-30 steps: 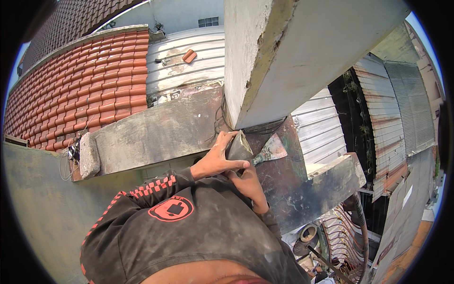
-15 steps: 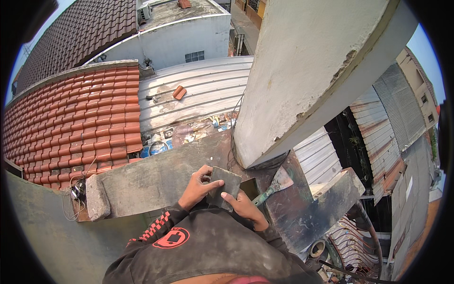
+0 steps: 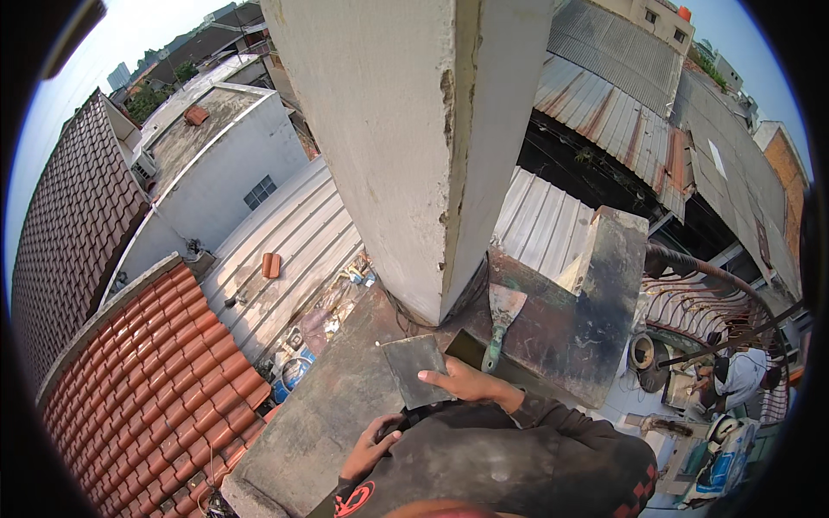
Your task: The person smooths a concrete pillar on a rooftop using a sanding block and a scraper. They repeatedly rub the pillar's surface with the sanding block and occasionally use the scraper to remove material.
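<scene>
My right hand (image 3: 473, 382) grips a flat grey rectangular piece (image 3: 413, 369) by its right edge, thumb on the upper face. The piece is held over the concrete ledge, in front of my shirt. My left hand (image 3: 370, 445) is below and left of it, away from the piece, with thumb and loosely bent fingers apart and nothing seen between them. Just right of the grey piece is a dark olive rectangle (image 3: 467, 347), partly hidden by my right hand. A putty knife (image 3: 503, 315) with a worn green handle lies on the ledge beyond my right hand, its broad blade pointing away.
A tall white pillar (image 3: 380, 155) with a chipped corner rises from the ledge (image 3: 319, 406). Beyond the ledge drop metal roofing (image 3: 285, 233) and red tiles (image 3: 164, 388). At lower right, well below, another person (image 3: 741, 380) in white is near curved railings (image 3: 699, 302).
My left hand has let go of the grey piece and moved down and left. My right hand alone holds it now. The view has swung to the right.
</scene>
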`<state>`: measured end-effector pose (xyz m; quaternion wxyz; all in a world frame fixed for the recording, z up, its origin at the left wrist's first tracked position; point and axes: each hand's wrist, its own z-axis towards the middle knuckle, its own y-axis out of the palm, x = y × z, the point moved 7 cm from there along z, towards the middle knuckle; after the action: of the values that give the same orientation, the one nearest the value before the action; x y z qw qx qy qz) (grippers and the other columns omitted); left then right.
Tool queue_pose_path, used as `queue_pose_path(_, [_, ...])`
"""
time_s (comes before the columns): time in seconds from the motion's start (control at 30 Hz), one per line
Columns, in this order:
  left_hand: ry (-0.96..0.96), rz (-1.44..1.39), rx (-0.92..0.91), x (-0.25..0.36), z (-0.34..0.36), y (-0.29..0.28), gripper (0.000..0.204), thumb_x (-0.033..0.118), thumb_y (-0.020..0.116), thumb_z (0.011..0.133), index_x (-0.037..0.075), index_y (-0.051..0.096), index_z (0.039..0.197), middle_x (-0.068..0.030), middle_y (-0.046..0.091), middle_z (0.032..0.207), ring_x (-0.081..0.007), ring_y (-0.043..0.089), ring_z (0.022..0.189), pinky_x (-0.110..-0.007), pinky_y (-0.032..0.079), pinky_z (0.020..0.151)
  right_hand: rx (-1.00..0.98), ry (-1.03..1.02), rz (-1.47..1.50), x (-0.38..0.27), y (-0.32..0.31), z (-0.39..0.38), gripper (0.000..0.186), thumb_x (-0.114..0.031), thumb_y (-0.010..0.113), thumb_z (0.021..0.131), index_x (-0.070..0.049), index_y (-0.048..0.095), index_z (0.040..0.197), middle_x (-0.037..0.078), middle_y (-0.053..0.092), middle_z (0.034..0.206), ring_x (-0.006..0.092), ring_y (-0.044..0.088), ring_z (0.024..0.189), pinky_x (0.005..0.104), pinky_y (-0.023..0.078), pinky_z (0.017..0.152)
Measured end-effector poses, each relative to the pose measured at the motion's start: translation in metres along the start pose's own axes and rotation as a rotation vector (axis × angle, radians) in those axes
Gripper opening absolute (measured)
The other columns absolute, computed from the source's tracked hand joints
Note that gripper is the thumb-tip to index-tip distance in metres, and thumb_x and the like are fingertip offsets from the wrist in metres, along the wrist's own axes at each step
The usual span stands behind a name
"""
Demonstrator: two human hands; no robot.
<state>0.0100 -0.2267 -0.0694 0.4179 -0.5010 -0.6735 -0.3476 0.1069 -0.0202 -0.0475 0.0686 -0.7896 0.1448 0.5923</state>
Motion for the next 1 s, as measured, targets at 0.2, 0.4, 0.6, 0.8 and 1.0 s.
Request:
queue_pose_path(0.2, [0.023,0.072,-0.165,-0.065,-0.013,0.008,0.052,0.031,0.062,0.1,0.007,0.05,0.145,-0.0094,0.06,0.137,-0.0278,0.056,0.127,-0.039,0.044,0.105,0.045,0.01,-0.007,0.0,-0.011,-0.016,0.064,-0.041,0.057,0.104,0.005,0.044,0.146,0.016,0.057,0.138,0.0224,0.052,0.128,0.0367,0.04,0.109])
queue_pose_path(0.4, [-0.153,0.296,-0.172,-0.089,-0.006,0.001,0.051,0.029,0.062,0.1,0.009,0.05,0.145,-0.0107,0.061,0.137,-0.0284,0.056,0.129,-0.04,0.044,0.106,0.113,0.003,0.002,-0.008,-0.035,-0.034,0.065,-0.043,0.057,0.103,0.005,0.044,0.145,0.016,0.058,0.137,0.0225,0.053,0.125,0.0354,0.041,0.108])
queue_pose_path(0.6, [-0.267,0.483,-0.168,-0.109,0.0,-0.008,0.05,0.027,0.062,0.1,0.01,0.051,0.145,-0.0121,0.062,0.137,-0.0289,0.056,0.13,-0.04,0.044,0.107,0.217,-0.138,-0.171,-0.076,-0.095,-0.068,0.06,-0.039,0.058,0.104,0.002,0.045,0.145,0.013,0.061,0.131,0.019,0.053,0.122,0.0321,0.042,0.104])
queue_pose_path(0.8, [-0.494,0.908,-0.261,-0.106,-0.025,-0.025,0.049,0.025,0.061,0.099,0.012,0.051,0.146,-0.0135,0.063,0.138,-0.0295,0.057,0.131,-0.04,0.044,0.107,0.66,-0.347,0.125,-0.109,-0.166,-0.097,0.051,-0.031,0.056,0.106,0.003,0.045,0.143,0.011,0.06,0.13,0.0173,0.052,0.122,0.0335,0.041,0.105])
queue_pose_path(1.0, [0.119,0.799,0.002,0.141,0.001,0.02,0.045,0.023,0.071,0.092,0.01,0.062,0.134,-0.0187,0.068,0.122,-0.0363,0.066,0.11,-0.041,0.053,0.092,0.917,-0.807,0.155,-0.181,-0.189,-0.084,0.048,-0.025,0.058,0.106,0.001,0.044,0.144,0.006,0.056,0.133,0.0146,0.054,0.117,0.0311,0.043,0.102])
